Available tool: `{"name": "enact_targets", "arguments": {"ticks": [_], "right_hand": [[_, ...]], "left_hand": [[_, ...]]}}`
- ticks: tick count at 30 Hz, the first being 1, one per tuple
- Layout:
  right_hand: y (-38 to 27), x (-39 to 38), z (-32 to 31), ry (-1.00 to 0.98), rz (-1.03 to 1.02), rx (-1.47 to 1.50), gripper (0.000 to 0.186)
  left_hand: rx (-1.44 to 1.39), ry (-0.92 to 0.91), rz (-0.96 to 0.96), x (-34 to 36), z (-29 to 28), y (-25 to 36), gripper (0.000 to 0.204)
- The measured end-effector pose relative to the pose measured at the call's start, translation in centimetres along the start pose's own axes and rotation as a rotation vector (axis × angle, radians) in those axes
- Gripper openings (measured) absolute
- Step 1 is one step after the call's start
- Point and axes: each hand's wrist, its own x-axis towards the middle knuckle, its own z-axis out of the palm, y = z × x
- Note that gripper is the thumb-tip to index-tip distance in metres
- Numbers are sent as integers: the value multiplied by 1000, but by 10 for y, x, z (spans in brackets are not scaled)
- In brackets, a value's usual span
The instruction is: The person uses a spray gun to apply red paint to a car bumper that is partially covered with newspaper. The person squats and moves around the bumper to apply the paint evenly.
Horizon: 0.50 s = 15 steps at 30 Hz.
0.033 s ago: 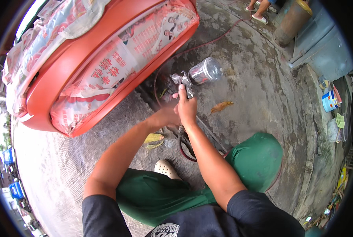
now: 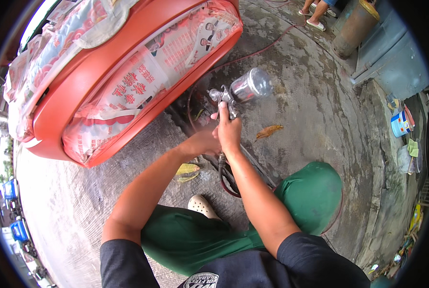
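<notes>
My right hand (image 2: 228, 132) grips a silver spray gun (image 2: 224, 97) by its handle, the thumb lying up along its back. A clear round cup (image 2: 253, 85) is fixed to the gun and tilts to the right, with something reddish inside. From under the handle a dark hose (image 2: 221, 175) runs down toward the ground. My left hand (image 2: 201, 144) is at the base of the handle with curled fingers, partly hidden behind my right wrist. What those fingers hold does not show. Ahead on the left stands a red-orange painted car panel (image 2: 60, 113), its opening masked with printed plastic sheeting (image 2: 140, 81).
Dry leaves (image 2: 269, 131) lie on the stained concrete near the gun. A thin red hose (image 2: 257, 54) crosses the ground farther off. At the right are a rusty cylinder (image 2: 353, 31), a grey metal box (image 2: 397, 62) and a blue paint can (image 2: 402, 124). Another person's feet (image 2: 315, 23) show at the top.
The spray gun and my right hand have shifted very slightly to the right. My left hand is a little less blurred.
</notes>
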Motion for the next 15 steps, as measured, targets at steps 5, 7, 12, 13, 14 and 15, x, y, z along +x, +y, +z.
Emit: {"name": "enact_targets", "arguments": {"ticks": [5,7,12,13,14,15], "right_hand": [[-99,5,16,-97,-147,-8,56],[-143,11,12,-168,-156,-11,57],[-190,13,29,-283,-309,-67,57],[-192,15,30,-290,-319,-79,57],[-192,17,30,-293,-341,-61,55],[-192,18,30,-296,-362,-43,54]], "left_hand": [[-82,65,176,-22,13,68,21],[-147,129,285,-30,34,104,16],[-336,258,496,-33,49,127,14],[-335,261,512,-30,50,130,14],[-335,264,527,-29,50,134,14],[-287,269,525,-29,50,137,12]]}}
